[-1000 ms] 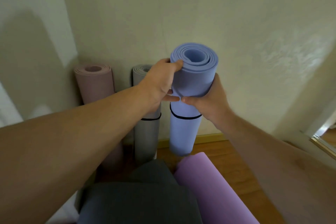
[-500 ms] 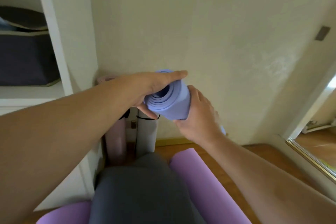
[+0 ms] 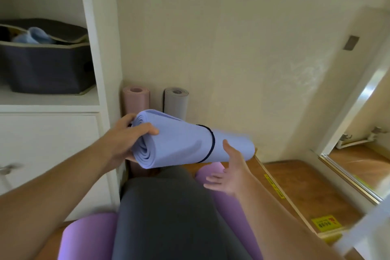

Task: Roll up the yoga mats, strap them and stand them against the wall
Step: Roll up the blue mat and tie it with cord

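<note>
A rolled blue yoga mat (image 3: pixel 181 143) with a thin black strap (image 3: pixel 211 143) around it lies almost level in the air, its spiral end toward me. My left hand (image 3: pixel 126 139) grips that near end, thumb over the top. My right hand (image 3: pixel 228 173) is open, palm up, just under the mat near the strap, not gripping it. A pink rolled mat (image 3: pixel 136 99) and a grey rolled mat (image 3: pixel 176 100) stand upright against the wall behind. A purple mat (image 3: pixel 84 238) lies flat on the floor beneath my grey-clad knee (image 3: pixel 168 207).
A white shelf unit (image 3: pixel 92 48) stands at the left with a dark storage bin (image 3: pixel 42 65) on its shelf. Wooden floor (image 3: pixel 306 186) lies at the right, with a sliding-door track (image 3: pixel 348 177) and a yellow sticker (image 3: pixel 326 224).
The blue mat has tipped from upright at the wall to nearly level in front of me. My right hand has let go of it and opened beneath. The view has pulled back.
</note>
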A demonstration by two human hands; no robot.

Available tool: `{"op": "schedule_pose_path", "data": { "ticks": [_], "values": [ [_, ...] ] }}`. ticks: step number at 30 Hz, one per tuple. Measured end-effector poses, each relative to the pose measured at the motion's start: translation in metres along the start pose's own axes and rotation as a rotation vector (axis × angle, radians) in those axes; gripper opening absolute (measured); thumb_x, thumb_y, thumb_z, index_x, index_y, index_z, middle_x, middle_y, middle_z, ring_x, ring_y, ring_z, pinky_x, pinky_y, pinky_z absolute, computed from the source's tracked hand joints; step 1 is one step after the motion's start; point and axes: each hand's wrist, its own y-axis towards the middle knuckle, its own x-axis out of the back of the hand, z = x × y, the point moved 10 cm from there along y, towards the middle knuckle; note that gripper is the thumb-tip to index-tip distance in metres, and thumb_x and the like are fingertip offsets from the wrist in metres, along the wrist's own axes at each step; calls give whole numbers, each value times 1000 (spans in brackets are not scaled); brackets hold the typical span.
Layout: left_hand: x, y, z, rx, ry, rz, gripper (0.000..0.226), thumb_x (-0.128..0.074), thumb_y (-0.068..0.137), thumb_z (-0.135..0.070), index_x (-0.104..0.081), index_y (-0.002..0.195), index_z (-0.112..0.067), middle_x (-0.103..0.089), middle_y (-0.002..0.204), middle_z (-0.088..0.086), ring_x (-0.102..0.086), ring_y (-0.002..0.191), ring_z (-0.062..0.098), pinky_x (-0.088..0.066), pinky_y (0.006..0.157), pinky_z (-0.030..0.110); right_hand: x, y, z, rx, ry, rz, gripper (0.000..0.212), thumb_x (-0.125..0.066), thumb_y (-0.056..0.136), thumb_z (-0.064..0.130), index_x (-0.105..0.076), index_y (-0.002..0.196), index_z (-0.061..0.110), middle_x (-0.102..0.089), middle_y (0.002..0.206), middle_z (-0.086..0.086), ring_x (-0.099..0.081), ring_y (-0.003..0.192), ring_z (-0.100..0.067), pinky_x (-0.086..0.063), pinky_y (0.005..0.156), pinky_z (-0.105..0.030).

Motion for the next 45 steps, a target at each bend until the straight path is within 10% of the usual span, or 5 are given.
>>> {"op": "schedule_pose_path", "data": {
  "ticks": [5, 10, 20, 27, 45],
  "values": [
    [3, -25, 52, 111, -55, 258, 68, -89, 67, -18, -64, 130, -28, -74, 118, 9, -76, 99, 32, -63, 81, 54, -22, -1, -4, 9, 211, 179, 113, -98, 64, 51, -39, 154, 18, -53, 146, -29, -61, 123, -56, -53, 93, -76],
    [-8, -45, 76, 171, 752, 525, 70, -92, 71, -34, -57, 132, -31, -63, 135, -7, -62, 121, 14, -53, 107, 41, 0, -17, 20, 321, -37, 14, 80, -101, 67, 28, -61, 133, 11, -72, 124, -9, -70, 110, -38, -62, 86, -63],
    [-66, -24, 73, 330, 91, 272, 81, -59, 76, -91, -73, 116, -22, -77, 114, 10, -75, 106, 33, -61, 94, 52, -55, -53, 8, 726, -418, 229, 109, -107, 46, 26, -52, 139, 38, -71, 126, 10, -70, 115, -21, -66, 86, -50],
    [-51, -15, 102, 452, -258, 190, 117, -90, 53, -79, -59, 139, -6, -59, 138, 22, -57, 125, 49, -55, 88, 72, -38, -36, -10, 252, -33, 404, 50, -48, 88, -7, -66, 133, 6, -73, 99, -13, -66, 80, -26, -55, 68, -38],
    [-50, -19, 127, 459, -212, 308, 50, -78, 92, -41, -69, 134, -16, -66, 137, 15, -54, 133, 46, -47, 106, 69, -8, -10, -71, -100, -250, 189, 23, -61, 99, -2, -77, 115, 0, -77, 104, -17, -69, 103, -35, -58, 97, -62]
  ]
}}
